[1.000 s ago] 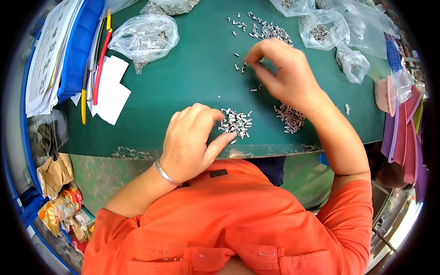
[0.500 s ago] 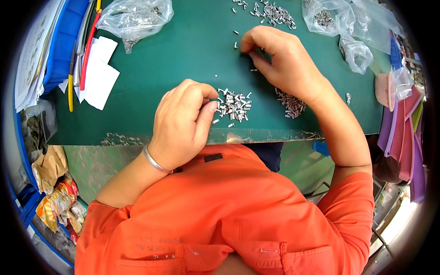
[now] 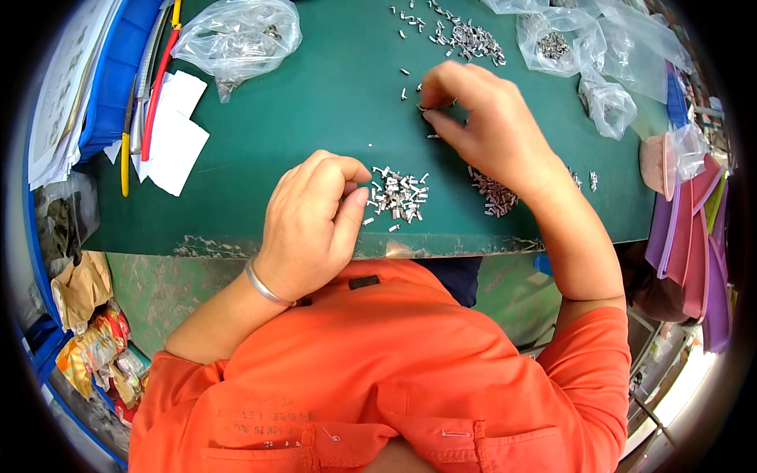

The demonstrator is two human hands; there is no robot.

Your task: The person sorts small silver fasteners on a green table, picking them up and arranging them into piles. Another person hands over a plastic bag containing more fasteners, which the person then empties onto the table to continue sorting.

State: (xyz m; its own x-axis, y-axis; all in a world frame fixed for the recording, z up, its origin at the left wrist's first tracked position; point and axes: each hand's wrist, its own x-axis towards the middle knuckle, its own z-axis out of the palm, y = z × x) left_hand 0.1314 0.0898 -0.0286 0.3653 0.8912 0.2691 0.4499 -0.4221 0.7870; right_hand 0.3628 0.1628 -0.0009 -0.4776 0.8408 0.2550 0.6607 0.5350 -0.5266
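Observation:
Beside the left edge of a pile of small silvery metal parts (image 3: 400, 195) rests my left hand (image 3: 311, 206), its fingers curled and thumb close to the index finger. Whatever lies inside that curl is hidden. Farther out over the green table, my right hand (image 3: 487, 126) is closed in a pinch, with a tiny metal part (image 3: 423, 108) just showing at the fingertips. A few loose parts lie near those fingers. Partly behind my right wrist sits a second, darker pile of small parts (image 3: 494, 195).
A scattered pile of metal parts (image 3: 471, 41) lies at the far side of the green table (image 3: 260, 158). Clear plastic bags (image 3: 244, 39) hold more parts at far left; other bags (image 3: 561, 46) stand at far right. White papers (image 3: 177, 150) and a blue tray (image 3: 106, 87) are leftward.
The view has shifted slightly, so the table sits a little lower. My right hand stays near the loose parts, its fingertips slightly changed; my left hand keeps its place by the pile.

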